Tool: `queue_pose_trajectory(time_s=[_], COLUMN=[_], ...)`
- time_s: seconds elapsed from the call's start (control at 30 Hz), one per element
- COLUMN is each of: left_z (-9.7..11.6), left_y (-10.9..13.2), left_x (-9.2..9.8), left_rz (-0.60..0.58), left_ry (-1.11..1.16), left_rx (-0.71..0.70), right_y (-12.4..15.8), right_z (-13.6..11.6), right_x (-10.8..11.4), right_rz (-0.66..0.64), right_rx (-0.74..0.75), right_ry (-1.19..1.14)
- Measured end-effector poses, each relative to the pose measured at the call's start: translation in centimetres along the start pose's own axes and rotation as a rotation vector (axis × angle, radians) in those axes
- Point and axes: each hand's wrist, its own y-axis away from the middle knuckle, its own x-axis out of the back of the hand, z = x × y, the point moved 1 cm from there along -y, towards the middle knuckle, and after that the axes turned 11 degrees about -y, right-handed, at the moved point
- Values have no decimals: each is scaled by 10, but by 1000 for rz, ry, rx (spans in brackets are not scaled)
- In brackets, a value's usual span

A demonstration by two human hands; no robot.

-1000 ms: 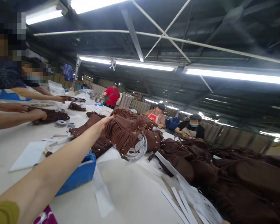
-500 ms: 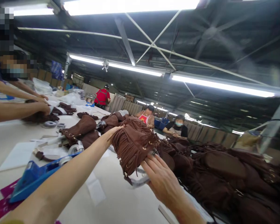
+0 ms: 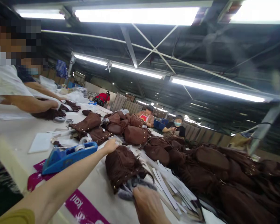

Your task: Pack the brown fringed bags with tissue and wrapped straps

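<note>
A brown bag (image 3: 122,163) with metal eyelets lies on the white table (image 3: 84,183), its opening facing me. My left hand (image 3: 111,145) is at the bag's far upper edge, its fingers mostly hidden, so its grip is unclear. Grey stuffing (image 3: 128,188) sticks out of the opening. Beside it, my right hand (image 3: 146,199) is curled with its fingertips at the stuffing; it looks closed on it, slightly blurred.
A blue tape dispenser (image 3: 68,157) stands left of my forearm, over purple printed plastic (image 3: 84,207). White strips (image 3: 165,186) lie to the right. Brown bags (image 3: 212,158) are piled at right and beyond. Co-workers stand around, one person's arm (image 3: 35,104) reaching in at left.
The bag has turned and gone down onto the table, its fringe no longer facing me. My right hand has moved down and curled at the grey stuffing. The view has shifted, showing white strips.
</note>
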Motion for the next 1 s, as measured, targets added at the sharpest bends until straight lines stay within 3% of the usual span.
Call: queue_pose_trajectory(time_s=[0.1, 0.27, 0.37, 0.47, 0.57, 0.7, 0.83, 1.0], left_z=[10, 15, 2, -8, -15, -28, -42, -51], left_y=[48, 140, 168, 162, 136, 107, 103, 107], left_x=[-14, -43, -59, -65, -66, -74, -84, -95], left_rz=[-98, -486, -511, -429, -358, -353, -404, -374], left_ry=[-93, -347, -525, -436, -311, -357, -387, -374], left_rx=[-179, -641, -676, -646, -587, -515, -553, -598], right_y=[1, 12, 23, 31, 30, 22, 15, -13], right_z=[-14, -15, 0, 26, 51, 56, 36, 36], right_x=[-27, -36, -41, -45, -38, -18, -1, 40], right_rz=[-50, -28, 89, 163, 180, 189, -30, -223], right_rx=[-19, 36, 102, 89, 191, 310, 288, 60], right_ry=[-22, -51, -15, 21, 53, 85, 5, -190])
